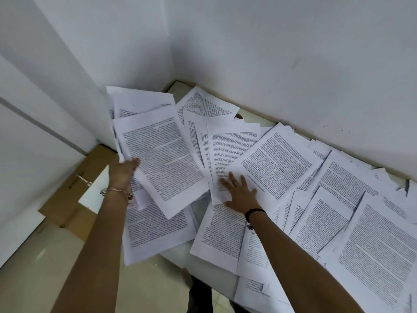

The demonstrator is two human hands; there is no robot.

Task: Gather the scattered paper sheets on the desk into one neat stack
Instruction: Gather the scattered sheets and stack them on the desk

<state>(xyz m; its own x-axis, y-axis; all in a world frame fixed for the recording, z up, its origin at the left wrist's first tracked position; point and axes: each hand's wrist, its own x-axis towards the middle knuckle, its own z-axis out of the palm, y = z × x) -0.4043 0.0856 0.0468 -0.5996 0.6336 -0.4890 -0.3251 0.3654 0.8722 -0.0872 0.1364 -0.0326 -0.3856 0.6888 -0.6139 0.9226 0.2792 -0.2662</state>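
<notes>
Paper sheets, loose, overlapping on bench right of both hands; right hand, fingers flat, pinning sheets beneath, apparently to slide them over; left hand, clasping gathered bundle by its near edge.

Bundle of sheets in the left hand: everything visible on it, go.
The bundle is several white paper sheets printed with dense black text, loosely fanned, edges not aligned. The left hand grips its left edge, thumb on the top page. It sits at the left end of the desk, apparently lifted slightly, overlapping the loose sheets beneath.
</notes>
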